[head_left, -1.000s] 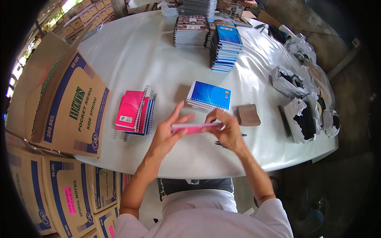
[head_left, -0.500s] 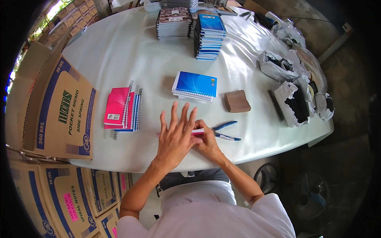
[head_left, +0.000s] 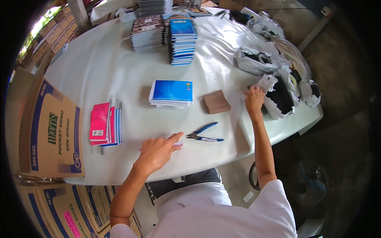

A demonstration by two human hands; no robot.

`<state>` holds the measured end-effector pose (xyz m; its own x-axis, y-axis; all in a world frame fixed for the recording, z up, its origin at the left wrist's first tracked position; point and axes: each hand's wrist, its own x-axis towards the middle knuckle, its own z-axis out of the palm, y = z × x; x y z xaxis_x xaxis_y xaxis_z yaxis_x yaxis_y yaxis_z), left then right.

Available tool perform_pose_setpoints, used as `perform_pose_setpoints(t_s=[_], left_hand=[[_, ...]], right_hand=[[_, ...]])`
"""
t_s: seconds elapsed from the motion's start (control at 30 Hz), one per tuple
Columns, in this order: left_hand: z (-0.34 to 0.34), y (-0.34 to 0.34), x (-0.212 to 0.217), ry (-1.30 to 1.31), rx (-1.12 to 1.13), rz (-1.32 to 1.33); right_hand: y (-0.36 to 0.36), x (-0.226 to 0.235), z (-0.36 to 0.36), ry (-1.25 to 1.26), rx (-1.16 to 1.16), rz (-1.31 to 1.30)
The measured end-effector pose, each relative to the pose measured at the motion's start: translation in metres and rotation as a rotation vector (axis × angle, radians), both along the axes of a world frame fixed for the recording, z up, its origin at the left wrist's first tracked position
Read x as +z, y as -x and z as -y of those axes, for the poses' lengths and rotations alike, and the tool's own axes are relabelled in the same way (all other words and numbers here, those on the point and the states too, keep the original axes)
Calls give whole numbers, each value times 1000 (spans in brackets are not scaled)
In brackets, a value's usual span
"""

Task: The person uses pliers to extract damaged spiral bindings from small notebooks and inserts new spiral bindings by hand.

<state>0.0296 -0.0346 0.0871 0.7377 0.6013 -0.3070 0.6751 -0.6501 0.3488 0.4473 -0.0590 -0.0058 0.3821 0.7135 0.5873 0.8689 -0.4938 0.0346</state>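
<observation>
My left hand [head_left: 156,152] rests near the front of the table, its fingers closed over a small pink-covered notebook [head_left: 179,144] that is mostly hidden beneath them. Out to the right, my right hand [head_left: 254,99] has its fingers curled on a black spiral coil [head_left: 249,87] beside a torn white wrapper of coils; the hand covers much of that coil. Blue-handled cutting pliers [head_left: 206,133] lie splayed between the hands. Beyond them are a brown block [head_left: 216,102] and a small stack of blue notebooks [head_left: 172,91]. Pink and blue spiral notebooks [head_left: 105,123] are piled to the left.
A large cardboard box [head_left: 55,131] stands at the left edge, with more cartons [head_left: 63,206] below. Tall notebook stacks [head_left: 182,43] rise at the back. White packages [head_left: 281,95] of black coils crowd the right edge. A fan [head_left: 311,182] stands on the floor at right.
My right hand has let go of the pink notebook and moved far right to the black coils. My left hand has lowered over the notebook. The whole view has shifted.
</observation>
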Motion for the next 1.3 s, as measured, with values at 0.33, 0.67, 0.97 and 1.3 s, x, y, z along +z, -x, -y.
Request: perform_pose_setpoints(t_s=[0.33, 0.67, 0.97, 1.3], left_hand=[[-1, 7, -19, -169, 38, 284], [0, 9, -29, -351, -21, 313], [-2, 8, -32, -364, -18, 313], [4, 0, -13, -174, 53, 354]], right_hand=[[9, 16, 5, -31, 209, -122], [203, 70, 40, 252, 902, -1163], [196, 74, 26, 552, 1062, -1170], [218, 80, 37, 276, 1061, -589]])
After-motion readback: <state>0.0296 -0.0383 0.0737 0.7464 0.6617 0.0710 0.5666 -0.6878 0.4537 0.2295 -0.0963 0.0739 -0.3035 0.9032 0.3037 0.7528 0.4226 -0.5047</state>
